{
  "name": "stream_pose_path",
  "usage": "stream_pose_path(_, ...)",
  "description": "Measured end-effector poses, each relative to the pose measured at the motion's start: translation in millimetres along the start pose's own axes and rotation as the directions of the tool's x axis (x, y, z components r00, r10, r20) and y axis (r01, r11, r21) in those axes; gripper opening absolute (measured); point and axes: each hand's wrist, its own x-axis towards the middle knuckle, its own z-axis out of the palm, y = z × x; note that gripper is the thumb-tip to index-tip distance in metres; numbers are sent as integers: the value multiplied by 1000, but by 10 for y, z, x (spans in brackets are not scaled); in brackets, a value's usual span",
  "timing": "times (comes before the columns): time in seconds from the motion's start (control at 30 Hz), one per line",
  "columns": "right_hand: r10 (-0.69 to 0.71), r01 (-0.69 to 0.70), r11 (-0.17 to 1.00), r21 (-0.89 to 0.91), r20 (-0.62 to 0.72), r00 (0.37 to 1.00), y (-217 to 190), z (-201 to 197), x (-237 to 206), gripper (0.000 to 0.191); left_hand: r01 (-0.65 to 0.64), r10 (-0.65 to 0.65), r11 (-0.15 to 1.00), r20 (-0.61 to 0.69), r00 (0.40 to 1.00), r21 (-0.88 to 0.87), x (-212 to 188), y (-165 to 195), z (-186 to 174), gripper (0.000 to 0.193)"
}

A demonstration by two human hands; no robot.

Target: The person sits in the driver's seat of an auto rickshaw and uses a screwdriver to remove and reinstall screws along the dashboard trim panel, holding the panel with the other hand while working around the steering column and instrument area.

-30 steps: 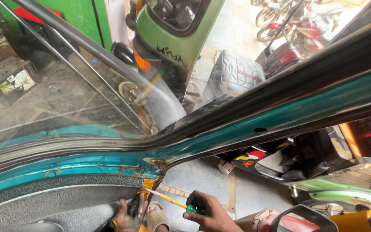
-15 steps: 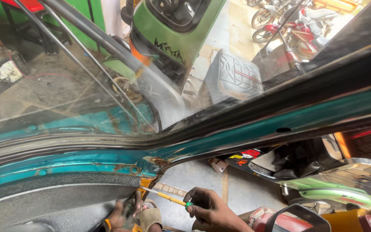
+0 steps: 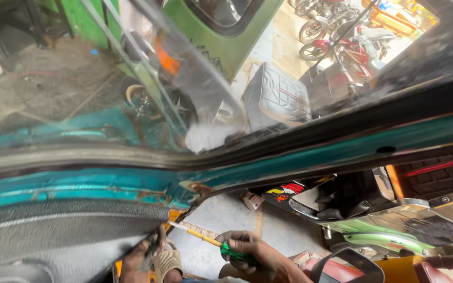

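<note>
My right hand (image 3: 252,255) grips the green handle of a screwdriver (image 3: 213,245) with a yellow shaft, low in the view. The shaft points up and left toward the rusty corner (image 3: 197,189) where the teal vehicle frame (image 3: 79,186) bends. My left hand (image 3: 148,259), with a tan cuff at the wrist, pinches the edge of the dark grey textured panel (image 3: 69,230) beside the shaft's tip. What lies under the fingers is hidden.
A dirty windshield (image 3: 106,78) fills the upper left, with a black and teal pillar (image 3: 342,136) running diagonally right. Outside stand a green vehicle (image 3: 226,36) and red motorcycles (image 3: 342,36). Bare concrete floor (image 3: 226,220) and a green vehicle body (image 3: 389,230) lie below.
The view has drifted down and left, so both hands sit higher in the frame. The right hand still holds the screwdriver at the corner; the left hand stays on the panel edge.
</note>
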Motion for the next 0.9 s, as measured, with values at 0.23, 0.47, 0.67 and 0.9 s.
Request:
stream_pose_path(0.23, 114, -144, 969, 203, 152, 982, 90, -56, 42, 33, -27, 27, 1000, -8, 1000, -4, -103, 78, 5, 72)
stream_pose_path(0.47, -385, 393, 825, -407, 106, 917, 356, -4, 109, 30, 6, 23, 992, -231, 973, 125, -170, 120, -6, 76)
stream_pose_path(0.67, -341, 320, 864, -389, 15, 940, 241, -78, 32, 25, -138, 154, 979, -96, 983, 151, -124, 124, 56, 78)
stream_pose_path(0.9, 109, -160, 945, 285, 184, 977, 61, -35, -37, 27, -325, 317, 940, 95, 944, 100, -35, 17, -43, 86)
